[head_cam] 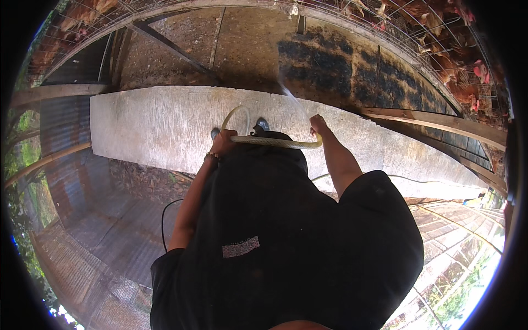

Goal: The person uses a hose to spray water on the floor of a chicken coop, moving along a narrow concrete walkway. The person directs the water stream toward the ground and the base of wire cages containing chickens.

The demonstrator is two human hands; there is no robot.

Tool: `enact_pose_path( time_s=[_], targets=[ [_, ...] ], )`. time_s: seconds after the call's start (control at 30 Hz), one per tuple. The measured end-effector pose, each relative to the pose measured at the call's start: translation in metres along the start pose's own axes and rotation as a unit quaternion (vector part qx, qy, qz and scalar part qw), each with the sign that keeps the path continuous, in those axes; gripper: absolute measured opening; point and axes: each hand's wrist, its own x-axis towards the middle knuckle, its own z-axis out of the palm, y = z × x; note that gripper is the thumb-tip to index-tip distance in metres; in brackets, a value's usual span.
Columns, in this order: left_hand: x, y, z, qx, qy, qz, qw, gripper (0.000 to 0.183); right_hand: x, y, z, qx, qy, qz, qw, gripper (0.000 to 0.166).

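My right hand (317,125) grips the end of a pale flexible hose (276,142) out to the right. A thin water jet (293,97) leaves that end and runs forward over the walkway's far edge. My left hand (225,141) is closed around the same hose in front of my body, and a loop of it arches forward from there. Under the cages, the jet points at a brown, soiled floor (247,45). Dark droppings (321,62) lie in patches to the right of the jet.
Brown hens (466,88) stand in wire cages (437,45) along the far side. I stand on a pale concrete walkway (156,123). Wooden beams (437,123) border it at the right. Behind lie corrugated metal sheets (111,227); a thin dark hose (416,180) crosses the walkway.
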Motion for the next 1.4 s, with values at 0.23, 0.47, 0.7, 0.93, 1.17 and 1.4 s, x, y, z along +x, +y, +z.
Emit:
enact_pose_path(
  time_s=[0.23, 0.47, 0.7, 0.93, 1.17, 1.4],
  targets=[
    [-0.001, 0.009, -0.004, 0.0, -0.017, -0.019, 1.0, 0.025, -0.007, -0.002, -0.002, 0.007, 0.017, -0.033, 0.999, 0.017],
    [-0.002, 0.008, -0.004, -0.006, -0.011, -0.02, 1.0, 0.025, -0.019, -0.014, -0.005, -0.004, 0.02, -0.046, 0.999, 0.018],
    [-0.002, 0.004, -0.002, -0.016, -0.013, -0.012, 1.0, 0.023, -0.026, -0.024, -0.008, 0.011, 0.026, -0.073, 0.997, 0.018],
    [-0.006, 0.008, -0.006, -0.011, 0.003, -0.009, 1.0, 0.021, -0.025, -0.028, -0.005, 0.04, 0.03, -0.079, 0.996, 0.018],
    [-0.007, 0.008, -0.008, -0.018, -0.016, -0.014, 1.0, 0.021, -0.024, -0.01, 0.001, 0.033, 0.016, -0.031, 0.999, 0.017],
    [0.0, -0.016, 0.011, -0.015, 0.035, 0.039, 0.998, 0.038, -0.033, -0.011, 0.0, 0.001, -0.01, -0.017, 1.0, 0.016]
  ],
)
